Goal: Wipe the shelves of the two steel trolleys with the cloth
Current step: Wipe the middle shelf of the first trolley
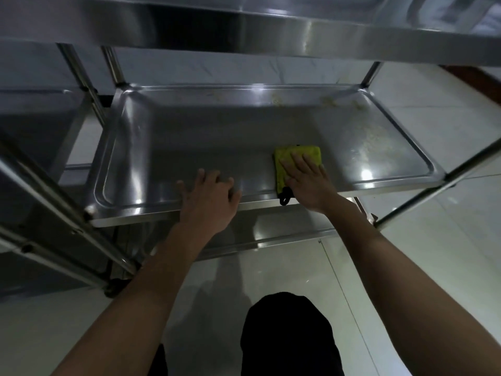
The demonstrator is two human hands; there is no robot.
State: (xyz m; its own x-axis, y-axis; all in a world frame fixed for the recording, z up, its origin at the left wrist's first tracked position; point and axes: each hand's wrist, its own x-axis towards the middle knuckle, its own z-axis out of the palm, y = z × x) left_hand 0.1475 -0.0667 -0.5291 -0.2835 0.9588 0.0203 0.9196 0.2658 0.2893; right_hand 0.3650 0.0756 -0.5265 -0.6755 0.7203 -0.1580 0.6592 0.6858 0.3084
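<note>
Cloth [296, 164] lay on middle shelf [189, 137], front right; right hand [306, 177] on it, left hand [208, 196] at front rim.

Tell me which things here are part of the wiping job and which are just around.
Part of the job:
- yellow-green cloth, flat on the middle shelf
- right hand, pressing the cloth
- left hand, resting on the shelf's front edge
- smears at the shelf's right end
- top shelf, bottom shelf
- second trolley, left

Just around:
- tiled floor
</note>
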